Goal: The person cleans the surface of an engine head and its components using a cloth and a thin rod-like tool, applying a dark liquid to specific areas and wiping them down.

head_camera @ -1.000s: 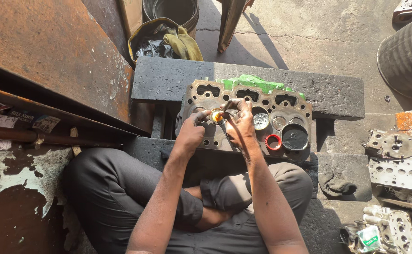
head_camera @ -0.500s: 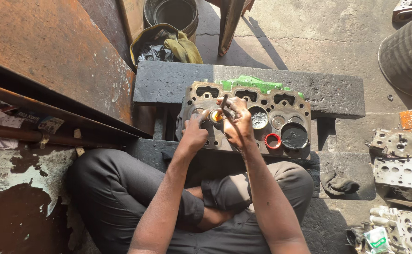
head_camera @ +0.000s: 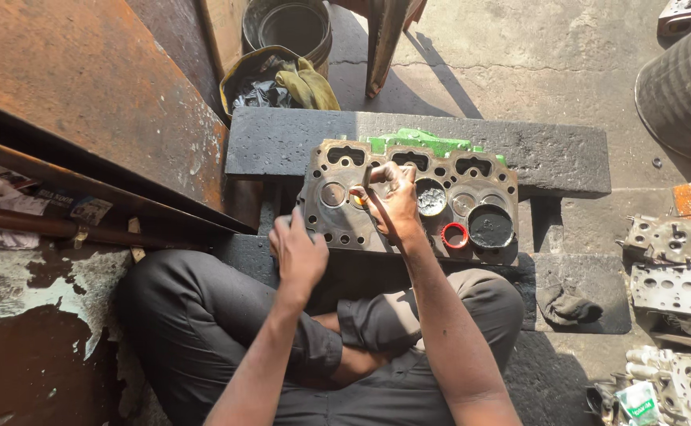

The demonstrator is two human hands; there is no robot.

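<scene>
On stone blocks [head_camera: 566, 158], cylinder head [head_camera: 487, 183] under right hand [head_camera: 392, 201].

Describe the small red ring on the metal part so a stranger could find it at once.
Start at the long dark stone slab; against its near edge lies a rusty cylinder head. Near its front right corner sits the red ring, just left of a round dish of black paste. It is the only red thing on it.
</scene>
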